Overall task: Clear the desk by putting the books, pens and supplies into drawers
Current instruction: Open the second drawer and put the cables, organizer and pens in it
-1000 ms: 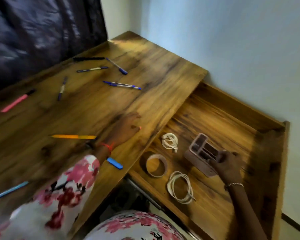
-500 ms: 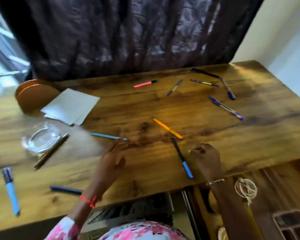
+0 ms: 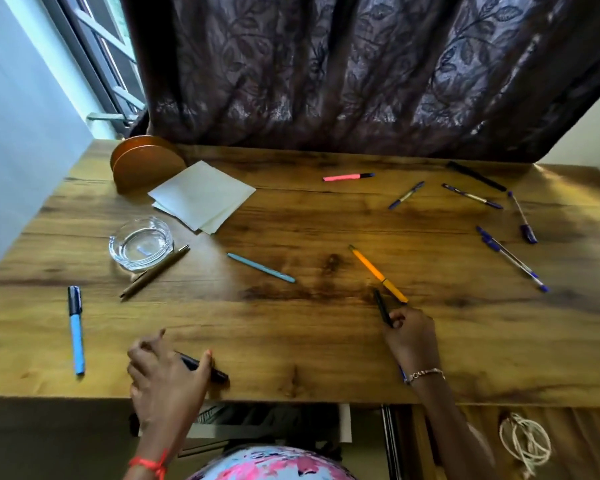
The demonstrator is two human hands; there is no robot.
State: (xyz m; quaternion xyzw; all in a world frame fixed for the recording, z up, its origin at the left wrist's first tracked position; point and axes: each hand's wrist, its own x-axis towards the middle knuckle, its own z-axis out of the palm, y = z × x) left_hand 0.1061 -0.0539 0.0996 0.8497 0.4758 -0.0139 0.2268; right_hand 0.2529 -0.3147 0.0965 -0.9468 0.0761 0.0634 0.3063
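Landmark: glass dish [image 3: 141, 247], left part of the desk [image 3: 309, 341].

- Left hand [image 3: 167, 379]: nearer the person than the dish and slightly right of it, at the desk's front edge. Fingers and thumb are curled round a dark pen [image 3: 219, 374] lying on the wood.
- Right hand [image 3: 411, 337]: far right of the dish. Fingers are curled on a black pen [image 3: 381, 304], whose tip points away from the person.
- Orange pen [image 3: 378, 273]: well right of the dish, near end just beside the black pen's tip.
- Light blue pen [image 3: 260, 267]: between the dish and the orange pen.
- Brown pen [image 3: 155, 271]: just beside the dish's right rim.
- Blue marker [image 3: 76, 330], dark cap: left of the dish, nearer the person.
- Paper sheets [image 3: 201, 195]: behind the dish to the right.
- Orange round holder [image 3: 146, 168]: straight behind the dish.
- Pink highlighter [image 3: 347, 177] and a scatter of blue pens [image 3: 471, 196]: far right of the dish, toward the curtain [image 3: 361, 71].
- Open drawer [image 3: 586, 424]: farthest from the dish, bottom right. It holds 1 white cord coil [image 3: 525, 445].
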